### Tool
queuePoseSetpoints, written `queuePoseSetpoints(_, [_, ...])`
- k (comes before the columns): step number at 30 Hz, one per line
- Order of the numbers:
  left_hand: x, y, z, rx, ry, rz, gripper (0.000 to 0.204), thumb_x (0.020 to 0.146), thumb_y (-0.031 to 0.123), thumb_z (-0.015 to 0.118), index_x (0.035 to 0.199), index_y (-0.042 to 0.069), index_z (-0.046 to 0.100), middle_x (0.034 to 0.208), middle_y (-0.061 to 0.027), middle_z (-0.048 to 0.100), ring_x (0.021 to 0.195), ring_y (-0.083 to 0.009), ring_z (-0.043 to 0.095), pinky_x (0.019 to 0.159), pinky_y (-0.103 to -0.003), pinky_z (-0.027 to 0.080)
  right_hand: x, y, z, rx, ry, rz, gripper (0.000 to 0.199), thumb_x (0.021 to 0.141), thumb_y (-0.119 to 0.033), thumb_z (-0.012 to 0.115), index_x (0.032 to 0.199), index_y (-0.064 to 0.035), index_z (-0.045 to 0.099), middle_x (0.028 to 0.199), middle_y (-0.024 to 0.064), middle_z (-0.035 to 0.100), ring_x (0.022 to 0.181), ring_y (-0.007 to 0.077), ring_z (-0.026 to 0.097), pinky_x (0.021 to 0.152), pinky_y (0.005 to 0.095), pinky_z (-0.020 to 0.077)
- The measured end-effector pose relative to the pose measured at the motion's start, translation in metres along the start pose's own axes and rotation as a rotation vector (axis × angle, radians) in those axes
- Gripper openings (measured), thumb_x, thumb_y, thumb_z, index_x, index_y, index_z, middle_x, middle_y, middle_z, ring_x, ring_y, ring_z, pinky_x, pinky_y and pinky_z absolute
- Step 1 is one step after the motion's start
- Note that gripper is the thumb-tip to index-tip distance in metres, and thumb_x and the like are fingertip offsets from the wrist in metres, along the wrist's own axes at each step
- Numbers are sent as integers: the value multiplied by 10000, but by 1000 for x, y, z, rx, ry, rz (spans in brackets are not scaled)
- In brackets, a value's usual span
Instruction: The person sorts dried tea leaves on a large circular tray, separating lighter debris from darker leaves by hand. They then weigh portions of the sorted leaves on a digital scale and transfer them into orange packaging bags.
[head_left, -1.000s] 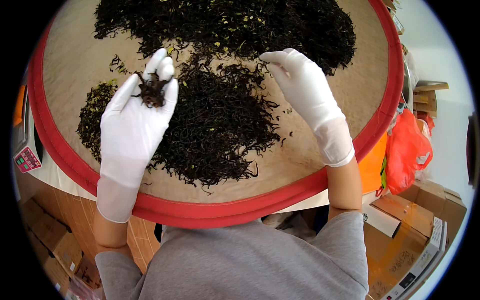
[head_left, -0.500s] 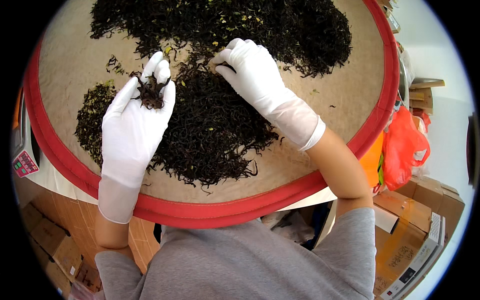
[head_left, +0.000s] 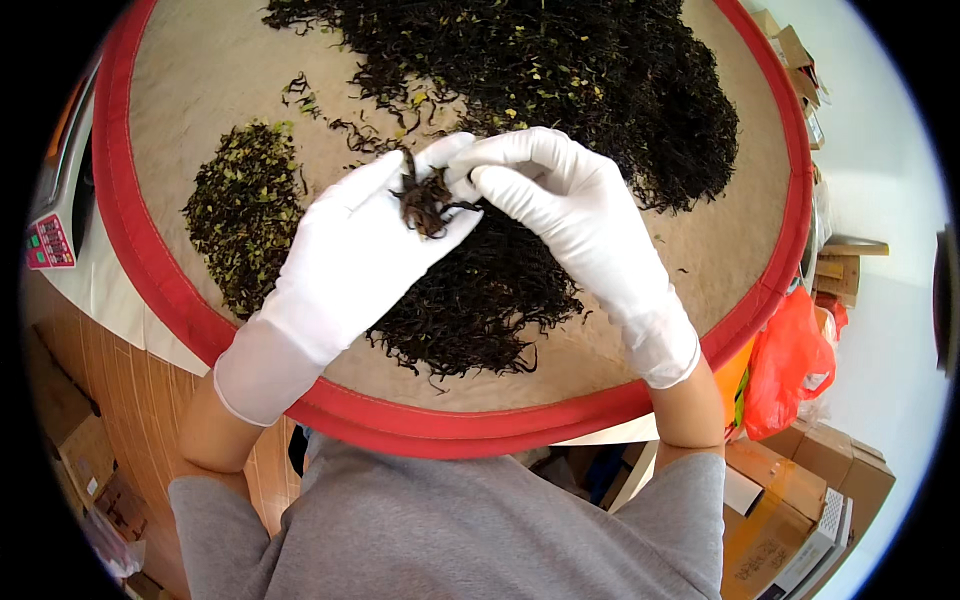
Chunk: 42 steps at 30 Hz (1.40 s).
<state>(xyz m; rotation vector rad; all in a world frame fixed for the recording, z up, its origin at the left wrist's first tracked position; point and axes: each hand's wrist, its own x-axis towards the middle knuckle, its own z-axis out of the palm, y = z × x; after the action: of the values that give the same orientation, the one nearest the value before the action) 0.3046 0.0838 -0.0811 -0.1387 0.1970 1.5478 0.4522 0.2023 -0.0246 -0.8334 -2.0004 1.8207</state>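
My left hand (head_left: 340, 255), in a white glove, is cupped palm up around a small clump of dark, twisted tea leaves (head_left: 424, 208). Thumb and fingertips of my white-gloved right hand (head_left: 565, 195) meet in a pinch beside the left fingertips; whatever lies between them is too small to make out. Beneath both hands spreads a near heap of dark tea leaves (head_left: 490, 290), partly covered by them. A larger dark heap (head_left: 600, 90), flecked with yellow bits, lies farther back. To the left sits a smaller pile of yellowish-green and brown pieces (head_left: 240, 215).
Everything lies on a round, cloth-covered tray with a red padded rim (head_left: 440, 428). A scale with a red-edged panel (head_left: 50, 242) stands at left. On the right are a red plastic bag (head_left: 790, 365) and cardboard boxes (head_left: 780, 475).
My right hand has left the heap and come down beside the left fingertips. The left hand has moved right with its clump, and the view has shifted a little.
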Motion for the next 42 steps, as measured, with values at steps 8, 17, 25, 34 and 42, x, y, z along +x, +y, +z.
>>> queuePoseSetpoints(8, [-2, 4, 5, 8, 32, 37, 470, 1030, 155, 343, 1401, -133, 348, 1290, -239, 506, 1192, -296, 518, 1091, -427, 384, 10, 11, -13, -639, 129, -207, 323, 926, -155, 643, 1219, -21, 628, 1166, 132, 639, 1007, 221, 626, 895, 327, 496])
queuePoseSetpoints(17, [-5, 40, 5, -35, -54, 284, 432, 1018, 76, 323, 1379, -160, 356, 1317, -253, 482, 1244, -310, 486, 1137, -432, 350, 4, 43, -6, -1100, -229, -244, 412, 796, -70, 695, 1199, -103, 618, 1174, 117, 585, 1078, 297, 587, 939, 372, 485])
queuePoseSetpoints(25, [-5, 47, -5, -26, -133, 265, 442, 1009, 68, 338, 1386, -161, 351, 1374, -239, 454, 1268, -313, 467, 1145, -434, 333, -24, -2, -75, -362, -151, 111, 298, 851, -88, 687, 1149, -84, 671, 1007, 35, 681, 953, 137, 608, 845, 285, 496])
queuePoseSetpoints(34, [-3, 53, -10, -6, -86, 260, 439, 999, 44, 350, 1396, -142, 358, 1370, -241, 460, 1291, -303, 452, 1167, -430, 310, -38, 17, -105, -846, -49, 177, 343, 894, -120, 634, 1236, -89, 637, 1031, 72, 692, 876, 153, 648, 784, 273, 520])
queuePoseSetpoints(42, [-1, 50, -7, 73, -144, 249, 462, 1001, 37, 345, 1431, -127, 302, 1362, -246, 465, 1301, -306, 447, 1171, -427, 303, -37, 29, -71, -139, -268, 250, 489, 969, -238, 582, 1431, -129, 466, 1025, 60, 661, 894, 144, 624, 848, 277, 511])
